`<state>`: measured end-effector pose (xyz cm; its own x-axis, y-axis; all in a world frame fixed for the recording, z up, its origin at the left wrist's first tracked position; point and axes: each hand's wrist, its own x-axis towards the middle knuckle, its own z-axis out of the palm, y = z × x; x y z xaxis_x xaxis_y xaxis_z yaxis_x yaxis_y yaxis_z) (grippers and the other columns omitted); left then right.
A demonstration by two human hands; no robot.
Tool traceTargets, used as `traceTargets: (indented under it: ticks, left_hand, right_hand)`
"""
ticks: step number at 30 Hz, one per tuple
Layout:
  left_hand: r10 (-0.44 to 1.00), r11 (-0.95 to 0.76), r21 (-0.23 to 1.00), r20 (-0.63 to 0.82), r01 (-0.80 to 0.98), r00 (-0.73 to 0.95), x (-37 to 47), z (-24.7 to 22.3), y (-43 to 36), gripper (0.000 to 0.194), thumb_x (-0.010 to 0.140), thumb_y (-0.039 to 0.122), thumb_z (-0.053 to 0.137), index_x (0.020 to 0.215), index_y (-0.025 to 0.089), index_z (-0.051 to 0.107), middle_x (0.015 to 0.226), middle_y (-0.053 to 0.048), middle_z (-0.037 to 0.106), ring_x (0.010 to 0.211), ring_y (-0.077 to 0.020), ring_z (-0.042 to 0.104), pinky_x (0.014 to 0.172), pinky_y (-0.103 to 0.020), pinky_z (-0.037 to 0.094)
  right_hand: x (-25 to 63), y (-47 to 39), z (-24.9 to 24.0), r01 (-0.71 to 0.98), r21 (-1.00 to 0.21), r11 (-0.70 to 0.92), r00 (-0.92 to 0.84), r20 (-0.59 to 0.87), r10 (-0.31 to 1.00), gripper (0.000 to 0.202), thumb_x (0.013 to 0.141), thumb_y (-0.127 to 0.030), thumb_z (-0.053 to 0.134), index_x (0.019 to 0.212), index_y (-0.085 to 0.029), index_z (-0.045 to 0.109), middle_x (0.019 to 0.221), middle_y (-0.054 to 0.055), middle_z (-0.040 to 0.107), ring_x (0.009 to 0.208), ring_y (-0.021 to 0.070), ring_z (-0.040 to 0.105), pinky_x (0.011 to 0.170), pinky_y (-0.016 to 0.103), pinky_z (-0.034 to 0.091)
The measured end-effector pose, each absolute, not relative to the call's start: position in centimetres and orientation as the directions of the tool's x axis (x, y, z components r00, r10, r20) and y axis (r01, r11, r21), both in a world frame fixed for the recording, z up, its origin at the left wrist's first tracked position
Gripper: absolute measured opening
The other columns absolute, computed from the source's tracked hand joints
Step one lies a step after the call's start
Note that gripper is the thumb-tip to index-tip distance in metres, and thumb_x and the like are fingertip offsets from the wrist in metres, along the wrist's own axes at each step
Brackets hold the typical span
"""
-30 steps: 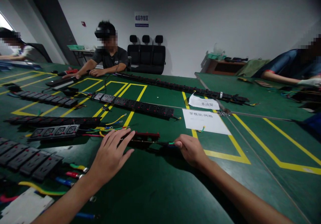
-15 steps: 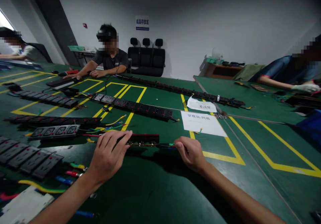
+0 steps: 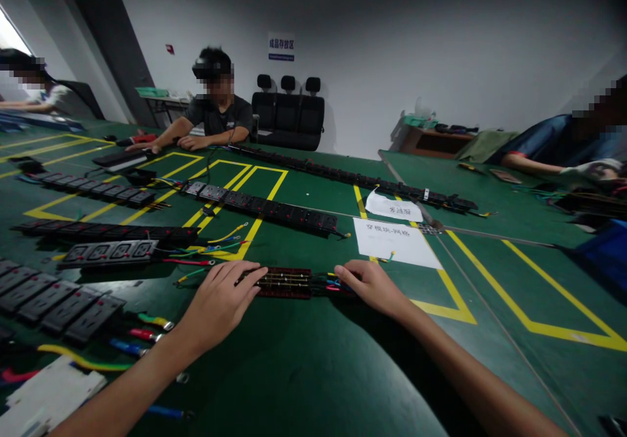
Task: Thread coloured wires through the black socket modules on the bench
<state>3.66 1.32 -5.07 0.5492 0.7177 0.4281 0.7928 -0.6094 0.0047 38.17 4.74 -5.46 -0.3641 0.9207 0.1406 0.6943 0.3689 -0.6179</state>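
A short socket module (image 3: 289, 283) lies on the green table before me, with its open underside facing up and brass strips showing inside. My left hand (image 3: 225, 296) is closed over its left end, the fingers reaching across the top and covering that part. Green, blue and red wires (image 3: 327, 283) run out of the right end. Around these wires my right hand (image 3: 369, 285) is curled, thumb toward the module; the exact grip is partly hidden. A green-yellow lead (image 3: 191, 276) sticks out to the left of my left hand.
Several socket strips (image 3: 110, 252) with loose leads lie at left. A longer strip (image 3: 259, 207) and paper sheets (image 3: 396, 241) lie beyond my hands. A white piece (image 3: 51, 394) is at the lower left. Co-workers sit across the table (image 3: 304, 365) and at both sides.
The socket module has rolled so that its brass-stripped underside faces up, where before mostly its edge showed. Both hands have shifted slightly with it, and more wires show by my right hand.
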Motion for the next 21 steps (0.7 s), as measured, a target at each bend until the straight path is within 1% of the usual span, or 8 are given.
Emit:
traceTargets:
  ticks: [3,6,8,10,12,15,18,21]
  left_hand:
    - [0.717,-0.608,0.01,0.437,0.794,0.543,3.5,-5.3,1.6,0.036,0.102,0.019,0.046,0.136,0.022,0.059,0.127,-0.01,0.066,0.113,-0.0265,0.062,0.095,-0.048,0.051]
    - [0.726,-0.589,0.022,0.452,0.807,0.518,3.5,-5.3,1.7,0.034,0.101,0.021,0.046,0.132,0.019,0.062,0.127,-0.011,0.067,0.114,-0.0281,0.061,0.099,-0.052,0.05]
    - [0.733,-0.576,0.024,0.459,0.817,0.503,3.5,-5.2,1.8,0.034,0.1,0.022,0.046,0.129,0.017,0.063,0.127,-0.012,0.066,0.117,-0.0294,0.06,0.103,-0.056,0.047]
    - [0.734,-0.566,0.022,0.468,0.824,0.492,3.5,-5.2,1.8,0.035,0.1,0.023,0.046,0.129,0.016,0.064,0.129,-0.014,0.065,0.118,-0.0305,0.06,0.105,-0.057,0.047]
    - [0.731,-0.567,0.016,0.471,0.824,0.494,3.5,-5.3,1.8,0.037,0.1,0.022,0.045,0.132,0.016,0.063,0.131,-0.015,0.064,0.121,-0.0315,0.059,0.105,-0.057,0.047]
    - [0.712,-0.599,-0.008,0.454,0.801,0.536,3.4,-5.5,1.9,0.043,0.1,0.017,0.044,0.14,0.021,0.059,0.137,-0.015,0.061,0.125,-0.032,0.057,0.105,-0.058,0.048]
    - [0.702,-0.624,-0.021,0.425,0.781,0.572,3.1,-5.8,2.1,0.05,0.098,0.012,0.043,0.144,0.025,0.056,0.141,-0.014,0.059,0.128,-0.0319,0.056,0.106,-0.059,0.047]
    - [0.706,-0.628,-0.009,0.414,0.778,0.575,2.9,-6.1,2.2,0.052,0.098,0.011,0.044,0.146,0.028,0.054,0.141,-0.013,0.059,0.129,-0.0313,0.055,0.106,-0.06,0.046]
  right_hand:
    - [38.6,5.2,-5.5,0.687,-0.643,0.34,-0.319,0.154,0.935,0.052,0.102,-0.059,0.04,0.073,-0.02,0.06,0.071,0.001,0.06,0.066,0.0162,0.054,0.061,0.029,0.033]
    - [39.1,5.6,-5.6,0.632,-0.729,0.262,-0.293,0.089,0.952,0.052,0.102,-0.059,0.038,0.081,-0.019,0.065,0.071,0.001,0.061,0.068,0.0171,0.057,0.063,0.028,0.037]
    - [39.3,5.7,-5.5,0.607,-0.758,0.24,-0.318,0.046,0.947,0.052,0.103,-0.057,0.036,0.085,-0.018,0.066,0.074,0.002,0.063,0.071,0.0175,0.058,0.065,0.029,0.038]
    - [39.4,5.7,-5.3,0.623,-0.74,0.253,-0.366,0.01,0.93,0.053,0.103,-0.058,0.035,0.083,-0.019,0.065,0.073,0.002,0.061,0.069,0.017,0.057,0.064,0.029,0.037]
    - [39.3,5.6,-4.9,0.663,-0.691,0.288,-0.415,-0.019,0.909,0.054,0.102,-0.061,0.036,0.078,-0.019,0.061,0.071,0.001,0.058,0.066,0.0159,0.053,0.061,0.028,0.033]
    - [38.9,5.3,-4.4,0.708,-0.634,0.311,-0.438,-0.049,0.898,0.055,0.101,-0.064,0.038,0.075,-0.02,0.058,0.069,0.0,0.056,0.063,0.0145,0.05,0.058,0.028,0.029]
    - [38.6,5.2,-4.4,0.705,-0.645,0.295,-0.434,-0.063,0.899,0.053,0.101,-0.061,0.041,0.076,-0.018,0.062,0.069,0.001,0.057,0.062,0.0136,0.049,0.057,0.028,0.028]
    - [38.5,5.4,-4.7,0.673,-0.699,0.243,-0.416,-0.087,0.905,0.051,0.098,-0.06,0.048,0.078,-0.017,0.067,0.068,0.001,0.058,0.06,0.0129,0.047,0.055,0.027,0.028]
